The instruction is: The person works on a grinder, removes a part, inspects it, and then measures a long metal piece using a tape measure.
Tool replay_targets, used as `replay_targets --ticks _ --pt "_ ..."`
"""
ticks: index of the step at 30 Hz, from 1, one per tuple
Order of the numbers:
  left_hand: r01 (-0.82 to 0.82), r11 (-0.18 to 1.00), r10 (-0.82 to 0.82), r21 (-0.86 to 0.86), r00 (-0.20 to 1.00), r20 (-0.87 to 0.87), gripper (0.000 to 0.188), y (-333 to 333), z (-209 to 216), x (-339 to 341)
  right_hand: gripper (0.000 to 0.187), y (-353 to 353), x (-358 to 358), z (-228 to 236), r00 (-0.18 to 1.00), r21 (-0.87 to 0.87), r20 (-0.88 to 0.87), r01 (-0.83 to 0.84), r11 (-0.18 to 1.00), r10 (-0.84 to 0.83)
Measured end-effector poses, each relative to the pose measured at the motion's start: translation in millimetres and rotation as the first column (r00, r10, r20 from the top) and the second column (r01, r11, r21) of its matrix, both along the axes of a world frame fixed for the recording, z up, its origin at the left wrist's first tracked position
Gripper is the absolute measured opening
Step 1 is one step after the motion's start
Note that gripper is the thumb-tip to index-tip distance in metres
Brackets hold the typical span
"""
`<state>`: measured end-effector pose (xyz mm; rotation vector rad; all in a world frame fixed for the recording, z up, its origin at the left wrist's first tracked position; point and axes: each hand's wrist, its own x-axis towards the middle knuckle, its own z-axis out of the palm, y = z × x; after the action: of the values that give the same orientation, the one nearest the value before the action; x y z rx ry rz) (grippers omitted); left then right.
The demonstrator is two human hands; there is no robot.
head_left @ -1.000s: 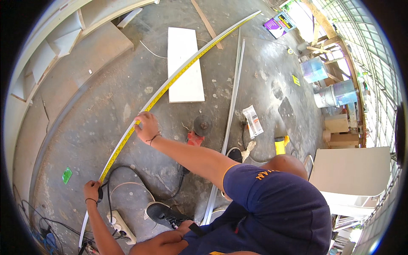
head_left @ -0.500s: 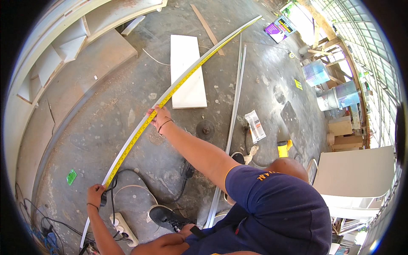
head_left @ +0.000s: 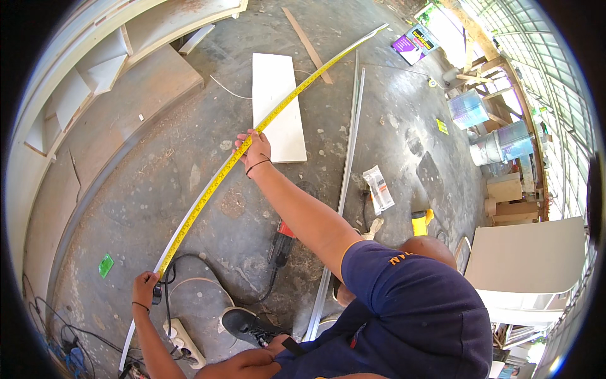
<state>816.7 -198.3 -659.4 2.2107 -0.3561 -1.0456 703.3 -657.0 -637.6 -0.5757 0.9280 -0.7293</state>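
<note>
A yellow tape measure (head_left: 208,192) is pulled out along a long, narrow white strip (head_left: 183,226), running from the lower left to the far upper middle. My left hand (head_left: 144,288) is closed at the near end, holding the tape measure's dark case, partly hidden, against the strip. Farther along, my right hand (head_left: 257,150) grips the tape blade and strip together, its fingertips showing past the far edge. That hand is beside the lower left part of a white board (head_left: 278,107) on the floor, over which the tape crosses.
On the concrete floor lie a red and black power tool (head_left: 282,243), a white power strip (head_left: 185,344), long metal-like strips (head_left: 351,145), a white packet (head_left: 379,189) and a wooden slat (head_left: 306,44). A wooden frame (head_left: 126,95) curves along the left. Buckets (head_left: 486,150) stand right.
My right hand has slid away from me along the tape, up and to the right, to the white board's edge. More of the power tool shows under my arm. My left hand has barely shifted.
</note>
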Motion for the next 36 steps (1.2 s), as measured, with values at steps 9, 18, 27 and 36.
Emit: replay_targets --ticks 9,18,27,36 --pt "-0.044 0.999 0.043 -0.008 0.998 -0.048 0.026 1.3 10.1 -3.3 0.020 10.6 0.5 6.2 0.999 0.004 0.010 -0.047 0.999 0.047" --pt "0.062 0.996 -0.071 0.065 0.986 0.150 0.029 16.2 -3.5 -2.2 0.017 15.3 -2.7 -6.1 0.995 0.048 -0.040 -0.093 0.995 0.094" --pt "0.182 0.944 -0.295 0.275 0.838 0.459 0.034 21.3 -19.3 6.6 0.022 2.8 18.0 -66.1 0.958 0.219 -0.132 -0.221 0.950 0.254" --pt "0.007 0.961 -0.045 0.276 0.990 0.132 0.035 9.4 -13.2 8.9 0.020 -16.3 4.9 -83.7 0.767 0.106 -0.438 -0.474 0.874 0.469"
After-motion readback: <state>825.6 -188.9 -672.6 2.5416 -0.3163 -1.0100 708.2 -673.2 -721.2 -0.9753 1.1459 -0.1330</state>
